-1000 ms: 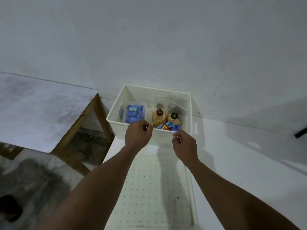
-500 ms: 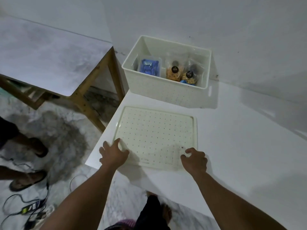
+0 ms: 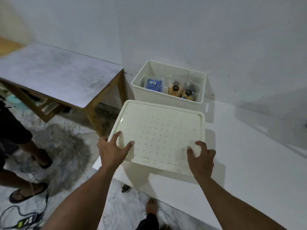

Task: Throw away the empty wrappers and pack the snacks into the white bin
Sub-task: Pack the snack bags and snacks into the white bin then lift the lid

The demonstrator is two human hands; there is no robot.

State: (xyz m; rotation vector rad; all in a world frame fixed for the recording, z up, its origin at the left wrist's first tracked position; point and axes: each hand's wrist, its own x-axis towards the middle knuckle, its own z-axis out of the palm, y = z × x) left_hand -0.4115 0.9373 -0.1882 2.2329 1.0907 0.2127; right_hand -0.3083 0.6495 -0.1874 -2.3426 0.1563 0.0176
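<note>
Both hands hold the perforated white lid (image 3: 159, 135) raised off the white bench (image 3: 249, 146), tilted with its far edge toward the white bin (image 3: 167, 95). The left hand (image 3: 113, 151) has its grip closed over the lid's near left corner, the right hand (image 3: 201, 159) over its near right corner. The bin stands open at the bench's far left corner against the wall, holding a blue snack pack (image 3: 153, 85) and two clear bags of golden snacks (image 3: 181, 92).

A white table (image 3: 249, 146) is carrying the open white bin (image 3: 167, 97), which is sitting at its far edge against the wall. Nothing else is visibly resting directly on its bare surface.
</note>
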